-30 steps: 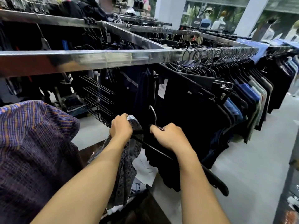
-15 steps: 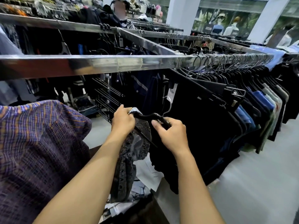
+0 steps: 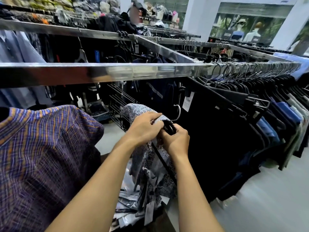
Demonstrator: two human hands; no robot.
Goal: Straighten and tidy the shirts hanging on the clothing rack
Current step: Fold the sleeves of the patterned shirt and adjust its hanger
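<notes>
A grey patterned shirt (image 3: 150,166) hangs from my hands below the chrome rack rail (image 3: 117,72). My left hand (image 3: 143,129) grips the shirt's collar fabric at the top. My right hand (image 3: 177,141) grips the neck of a black hanger (image 3: 169,127), whose metal hook (image 3: 178,113) points up, off the rail. The hanger's black arm runs down inside the shirt. A row of dark shirts (image 3: 225,124) hangs on the rail to the right.
A purple and orange striped garment (image 3: 41,156) fills the lower left. Loose papers and plastic bags (image 3: 127,201) lie below the shirt. Another rail (image 3: 70,30) and a person (image 3: 135,14) stand behind. Grey floor (image 3: 267,198) lies at right.
Both hands have come together at the shirt's collar. The shirt and hanger have risen, and the hook has turned upright. The left hand has pulled the collar fabric over the hanger's shoulder.
</notes>
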